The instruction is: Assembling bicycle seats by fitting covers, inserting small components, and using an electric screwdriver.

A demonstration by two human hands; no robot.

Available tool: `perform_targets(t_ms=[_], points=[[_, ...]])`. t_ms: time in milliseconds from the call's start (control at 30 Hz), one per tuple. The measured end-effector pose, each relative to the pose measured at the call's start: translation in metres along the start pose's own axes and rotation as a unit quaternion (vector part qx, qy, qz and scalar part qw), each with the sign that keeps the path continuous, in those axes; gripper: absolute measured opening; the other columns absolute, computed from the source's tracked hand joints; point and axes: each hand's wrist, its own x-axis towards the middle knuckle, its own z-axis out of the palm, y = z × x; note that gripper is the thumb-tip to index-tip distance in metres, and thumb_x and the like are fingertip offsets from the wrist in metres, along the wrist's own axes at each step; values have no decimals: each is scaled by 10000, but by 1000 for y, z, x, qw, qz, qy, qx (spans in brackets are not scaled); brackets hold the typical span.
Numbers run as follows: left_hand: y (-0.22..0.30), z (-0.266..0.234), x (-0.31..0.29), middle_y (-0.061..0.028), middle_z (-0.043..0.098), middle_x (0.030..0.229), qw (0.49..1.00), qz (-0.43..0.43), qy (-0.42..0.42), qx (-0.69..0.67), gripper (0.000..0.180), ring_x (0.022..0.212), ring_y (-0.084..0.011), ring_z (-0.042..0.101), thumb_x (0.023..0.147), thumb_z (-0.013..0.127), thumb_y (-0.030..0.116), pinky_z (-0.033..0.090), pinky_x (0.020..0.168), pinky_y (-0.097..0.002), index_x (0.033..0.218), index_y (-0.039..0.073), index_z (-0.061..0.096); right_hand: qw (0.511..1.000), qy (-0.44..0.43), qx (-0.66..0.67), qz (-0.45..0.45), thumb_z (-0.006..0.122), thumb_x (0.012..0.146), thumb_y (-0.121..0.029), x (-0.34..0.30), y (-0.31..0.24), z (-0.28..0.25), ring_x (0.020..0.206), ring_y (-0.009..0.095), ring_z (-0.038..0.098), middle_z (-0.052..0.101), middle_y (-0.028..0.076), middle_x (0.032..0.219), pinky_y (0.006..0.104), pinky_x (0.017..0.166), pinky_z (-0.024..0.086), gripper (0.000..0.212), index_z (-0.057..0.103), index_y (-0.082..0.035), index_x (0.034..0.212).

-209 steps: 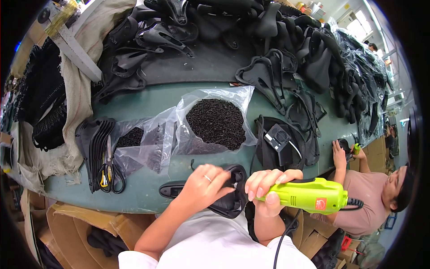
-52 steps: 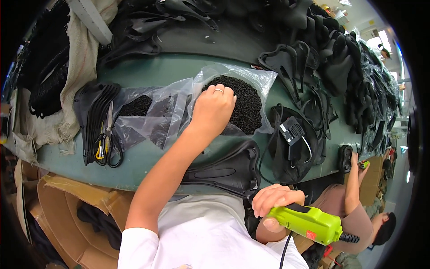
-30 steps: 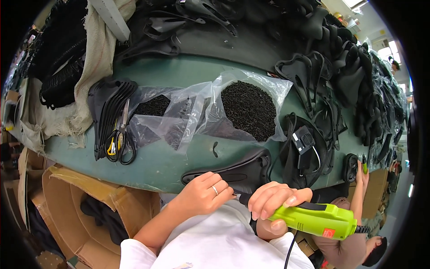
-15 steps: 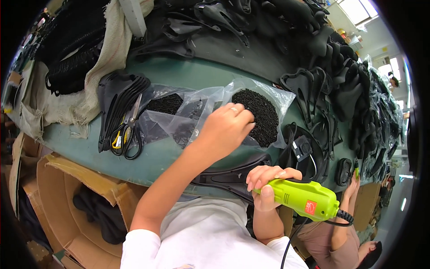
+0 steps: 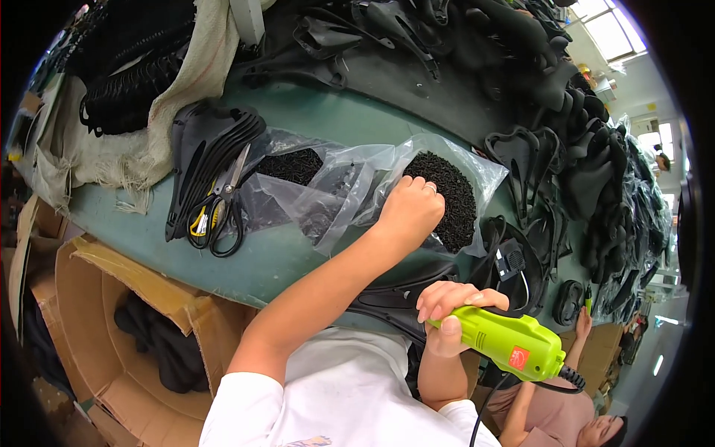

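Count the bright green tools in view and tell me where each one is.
2. The nearer green power tool is in the right hand; the farther green tool is toward the right edge, at a co-worker's hand. Others may be hidden.

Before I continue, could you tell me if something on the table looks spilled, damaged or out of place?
Nothing stands out: the small black pieces lie heaped in the clear bag by the left hand, with no obvious spill on the table, and the right hand holds the green tool.

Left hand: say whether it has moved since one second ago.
Yes: the left hand has moved forward across the green table to the pile of small black pieces.
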Motion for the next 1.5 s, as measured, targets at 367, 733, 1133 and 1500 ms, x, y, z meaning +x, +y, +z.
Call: perform_targets(t_ms=[367, 733, 1133, 1500], points=[[1, 3, 5, -64, 640, 904, 995, -8, 85, -44, 185, 932, -251, 641, 891, 773, 234, 504, 833, -391, 913, 88, 660, 993, -119, 0, -19, 797, 912, -21, 7, 8, -3, 581, 225, 648, 660, 96, 763, 380, 569, 586, 485, 456, -82, 1251], [-1, -36, -13, -85, 668, 883, 950, 11, 206, -233, 125, 838, -285, 654, 878, 803, 113, 542, 756, -405, 929, 62, 701, 999, -46, -9, 14, 742, 978, -137, -6, 5, -3, 552, 210, 606, 625, 79, 740, 353, 543, 542, 396, 413, -108, 1195], [39, -107, -159, -43, 567, 745, 956, -55, 36, -287, 255, 688, -245, 573, 783, 884, 113, 499, 608, -370, 783, 75, 632, 999, 1, 43, -14, 701, 991, -129, -8, -24, -26, 557, 194, 611, 617, 63, 802, 343, 550, 560, 390, 403, -88, 1240], [52, -100, -148, -36, 585, 828, 968, 89, -20, -232, 206, 732, -212, 584, 826, 835, 159, 508, 645, -353, 915, 59, 678, 990, -33, 135, 33, 804, 932, -71, -12, -50, -35, 611, 245, 666, 658, 109, 803, 412, 590, 592, 516, 412, -78, 1266]])
